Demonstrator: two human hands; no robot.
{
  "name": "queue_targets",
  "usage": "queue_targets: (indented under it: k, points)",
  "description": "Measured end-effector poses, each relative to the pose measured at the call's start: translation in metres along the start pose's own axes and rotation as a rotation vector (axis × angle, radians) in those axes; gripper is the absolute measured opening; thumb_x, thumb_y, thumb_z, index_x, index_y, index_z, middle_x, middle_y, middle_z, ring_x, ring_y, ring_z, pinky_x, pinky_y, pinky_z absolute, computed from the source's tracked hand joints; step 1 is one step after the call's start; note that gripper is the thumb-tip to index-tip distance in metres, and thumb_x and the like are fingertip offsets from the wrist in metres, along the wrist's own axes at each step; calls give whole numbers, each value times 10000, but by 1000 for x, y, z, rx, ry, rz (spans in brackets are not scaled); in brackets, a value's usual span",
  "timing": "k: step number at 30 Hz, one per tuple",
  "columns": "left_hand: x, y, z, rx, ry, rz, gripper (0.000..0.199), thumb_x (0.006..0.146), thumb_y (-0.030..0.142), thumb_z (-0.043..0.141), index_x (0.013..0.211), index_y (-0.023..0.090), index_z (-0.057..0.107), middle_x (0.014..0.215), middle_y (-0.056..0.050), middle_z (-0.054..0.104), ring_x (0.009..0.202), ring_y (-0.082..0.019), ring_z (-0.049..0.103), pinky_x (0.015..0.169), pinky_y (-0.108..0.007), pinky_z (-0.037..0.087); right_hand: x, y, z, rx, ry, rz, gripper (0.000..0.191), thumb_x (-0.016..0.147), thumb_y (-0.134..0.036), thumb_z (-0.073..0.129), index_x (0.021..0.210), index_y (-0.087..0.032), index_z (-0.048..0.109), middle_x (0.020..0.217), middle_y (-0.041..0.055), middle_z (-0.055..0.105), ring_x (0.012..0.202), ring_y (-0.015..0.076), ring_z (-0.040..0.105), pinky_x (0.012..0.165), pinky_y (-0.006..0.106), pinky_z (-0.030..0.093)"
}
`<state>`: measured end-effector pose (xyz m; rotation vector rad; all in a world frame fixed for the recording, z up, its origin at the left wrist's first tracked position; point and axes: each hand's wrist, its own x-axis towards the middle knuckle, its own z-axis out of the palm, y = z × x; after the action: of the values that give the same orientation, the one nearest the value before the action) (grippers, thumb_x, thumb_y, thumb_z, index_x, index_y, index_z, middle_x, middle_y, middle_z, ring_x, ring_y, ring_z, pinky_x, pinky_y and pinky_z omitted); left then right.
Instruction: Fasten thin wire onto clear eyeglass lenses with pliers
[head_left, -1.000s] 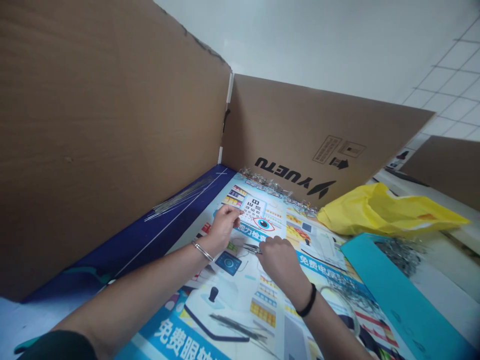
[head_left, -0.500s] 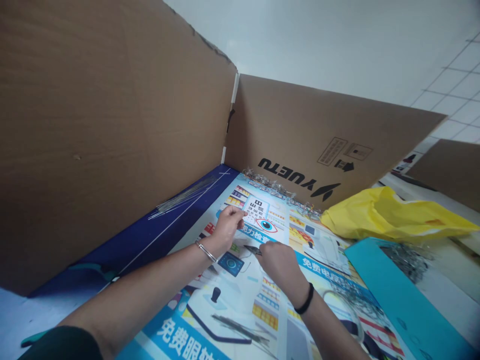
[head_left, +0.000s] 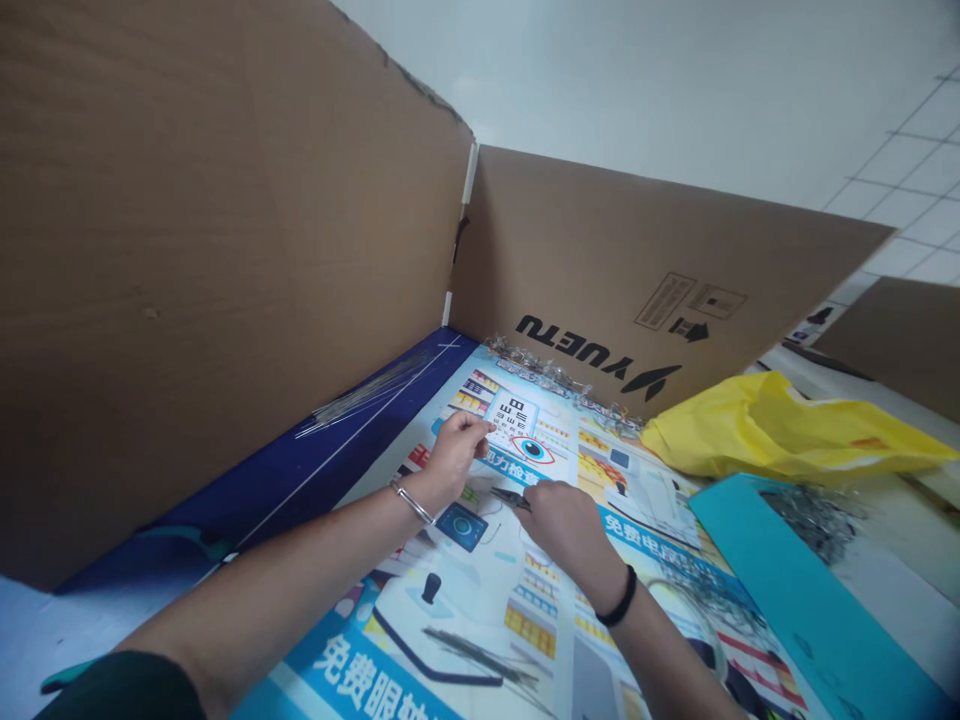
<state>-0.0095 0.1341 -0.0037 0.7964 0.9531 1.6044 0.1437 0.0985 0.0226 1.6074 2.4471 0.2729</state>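
head view: one pair of pliers (head_left: 513,498) is gripped by the right hand's (head_left: 568,530) curled fingers, near the left hand (head_left: 457,455), whose fingertips are drawn close; whether anything is pinched cannot be told. two wire bundles (head_left: 481,655) are laid, one nearer than the fingers, one leftward. "yuetu" is printed on one cardboard panel (head_left: 585,240) beyond them.

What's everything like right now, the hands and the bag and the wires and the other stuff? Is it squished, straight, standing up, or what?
Left hand: fingertips pinched together
Right hand: closed in a grip
Pliers: gripped; open or shut, too small to tell
Yellow bag: crumpled, lying down
Cardboard panels: standing up
Poster: spread flat
Thin wires: straight, loosely bunched
Wire pile: tangled
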Motion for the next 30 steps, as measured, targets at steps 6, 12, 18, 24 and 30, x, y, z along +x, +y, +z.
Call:
queue_targets:
  k: [6,12,18,24,30]
  points:
    - [1,-1,0,2,4,4,161,637,207,604,546,183,473,460,49,470,465,-85,444,517,-226,340,1,-1,1,0,-2,-25,217,831,-300,497,792,-177,672,829,87,678,798,219,630,630,276,391]
    - [-1,0,0,5,0,-5,167,636,220,608,550,186,468,449,47,472,460,-88,439,513,-229,333,1,-2,3,2,5,-40,206,824,-269,493,779,-177,671,817,85,681,790,212,631,622,269,384]
    - [-1,2,1,1,2,-7,174,627,227,617,551,187,465,437,48,469,453,-88,430,508,-229,326,2,-2,4,6,1,-34,224,827,-263,480,764,-170,673,803,91,687,777,207,638,599,252,374]
    - [-2,2,2,-13,14,-13,168,624,216,616,551,181,468,426,54,461,442,-83,420,499,-224,312,3,-1,4,22,-1,-25,226,832,-291,483,765,-179,669,809,90,689,779,217,641,600,260,371]
    - [0,1,0,-55,25,-16,150,608,176,620,541,171,486,460,46,492,458,-77,434,512,-222,319,-1,5,6,66,-1,31,235,831,-347,495,762,-196,662,798,81,690,776,221,639,588,261,350]
